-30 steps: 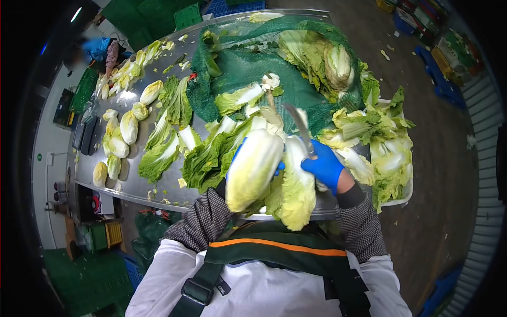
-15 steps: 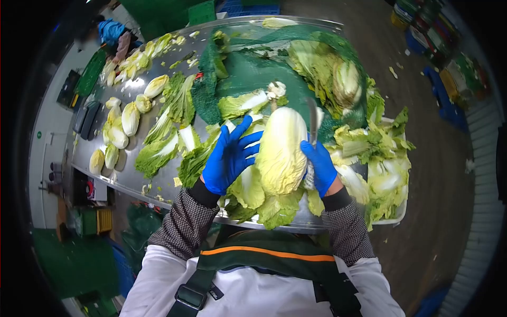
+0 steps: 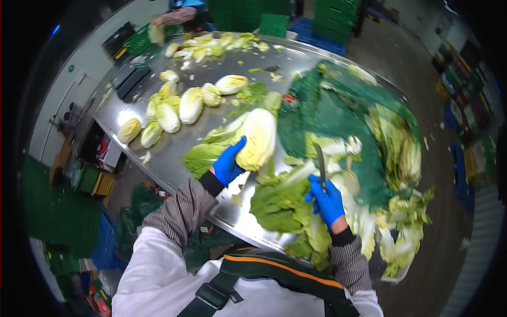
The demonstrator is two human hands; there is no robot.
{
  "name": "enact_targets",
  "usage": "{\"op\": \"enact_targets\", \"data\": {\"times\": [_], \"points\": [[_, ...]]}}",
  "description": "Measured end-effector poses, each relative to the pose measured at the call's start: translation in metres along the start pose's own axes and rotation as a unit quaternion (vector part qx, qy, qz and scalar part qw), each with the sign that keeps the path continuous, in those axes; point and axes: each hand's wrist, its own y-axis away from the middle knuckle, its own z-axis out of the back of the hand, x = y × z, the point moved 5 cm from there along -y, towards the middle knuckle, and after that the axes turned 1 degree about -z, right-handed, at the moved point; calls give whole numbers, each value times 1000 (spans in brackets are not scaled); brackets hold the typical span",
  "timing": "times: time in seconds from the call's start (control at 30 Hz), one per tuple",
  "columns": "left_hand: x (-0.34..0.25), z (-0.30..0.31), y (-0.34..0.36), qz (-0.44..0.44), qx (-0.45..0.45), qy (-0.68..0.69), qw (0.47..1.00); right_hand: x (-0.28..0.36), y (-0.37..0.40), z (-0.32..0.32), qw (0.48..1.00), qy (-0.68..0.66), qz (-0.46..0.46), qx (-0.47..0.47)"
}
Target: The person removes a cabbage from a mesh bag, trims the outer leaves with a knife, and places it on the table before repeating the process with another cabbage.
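My left hand [image 3: 228, 164], in a blue glove, grips the lower end of a trimmed napa cabbage [image 3: 259, 138], its thumb on the near side. The pale cabbage is tilted, its white base pointing away from me. In my blue-gloved right hand [image 3: 327, 202] is a knife [image 3: 320, 158], its blade pointing up and away. Loose green outer leaves [image 3: 280, 206] lie between my hands, and another leaf [image 3: 203, 158] rests left of the held cabbage. A cut stem piece [image 3: 353, 145] sits beyond the knife.
Several trimmed cabbages [image 3: 191, 105] stand grouped on the left of the metal table [image 3: 158, 150]. A green mesh sack [image 3: 338, 116] with an untrimmed cabbage [image 3: 396, 142] lies to the right. A bin of leaves [image 3: 404, 232] is at my right. Another person's arm [image 3: 179, 16] shows at the far side.
My left hand has closed on the cabbage and carried it leftward, away from my right hand. The view has swung left. My right hand, still around the knife, is now over the leaves.
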Motion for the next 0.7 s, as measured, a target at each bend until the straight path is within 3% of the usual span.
{"op": "enact_targets", "data": {"times": [0.2, 0.27, 0.33, 0.4, 0.47, 0.57, 0.6, 0.63, 0.67, 0.7], "points": [[-181, 153, -47, -152, -91, -10, 984, -44, 12, -24, 997, 26, -57, -44], [-228, 207, -69, -160, -51, 10, 986, -58, 19, -24, 996, 32, -55, -62], [-225, 138, -54, -169, -254, 93, 948, -66, 29, -18, 994, 3, -69, -88], [-200, 98, -82, -175, -202, -4, 964, -64, 37, -13, 991, -16, -68, -111], [-147, 61, -133, -115, -4, -99, 988, -57, 44, -1, 989, -9, -58, -136], [-21, -69, -165, 83, 190, -118, 971, -58, 50, 29, 986, 9, -24, -167], [25, -99, -181, 126, 219, -94, 963, -58, 50, 41, 984, 17, -8, -176], [60, -136, -183, 135, 188, -166, 959, -52, 55, 53, 982, 10, -16, -189], [94, -167, -192, 115, 226, -222, 942, -49, 60, 67, 980, 14, -17, -199], [133, -188, -209, 152, 247, -202, 935, -49, 64, 83, 978, 17, -18, -209]]}}
